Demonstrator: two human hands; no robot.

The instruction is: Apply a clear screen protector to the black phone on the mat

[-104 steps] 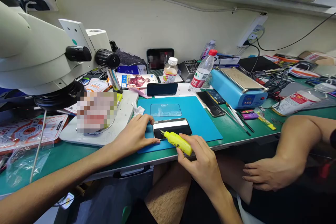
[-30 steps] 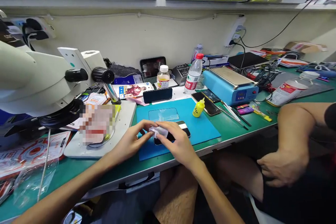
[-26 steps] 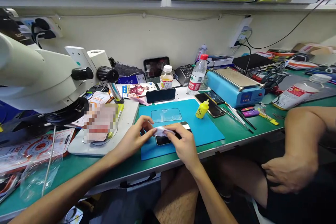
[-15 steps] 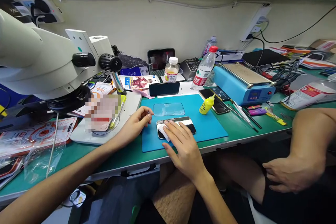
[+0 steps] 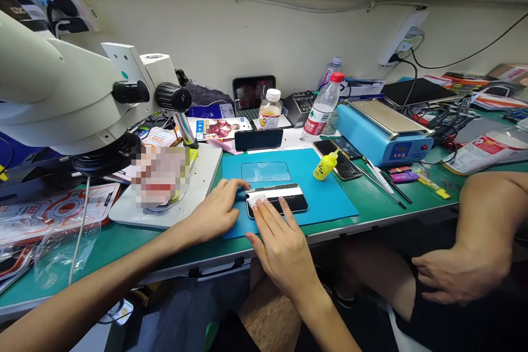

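Note:
A dark phone [image 5: 284, 200] with a white band across its screen lies on the blue mat [image 5: 325, 198]. My left hand [image 5: 218, 210] rests on the mat with its fingertips against the phone's left end. My right hand [image 5: 280, 242] lies flat, fingers stretched, pressing a small white wipe [image 5: 256, 201] onto the screen's left part. A clear glass sheet [image 5: 265, 171] lies on the mat just behind the phone. A small yellow squeeze bottle [image 5: 325, 165] stands at the mat's right rear corner.
A large white microscope [image 5: 74, 104] overhangs the left of the green bench [image 5: 371, 198]. A blue heating machine [image 5: 383, 137], two drink bottles [image 5: 322, 107], phones and hand tools [image 5: 379, 179] crowd the back and right. Another person's arm and hand [image 5: 457, 272] rest at the right.
The yellow bottle left my right hand and now stands on the mat. My right hand took the white wipe, laid it on the screen and slid it toward the near left.

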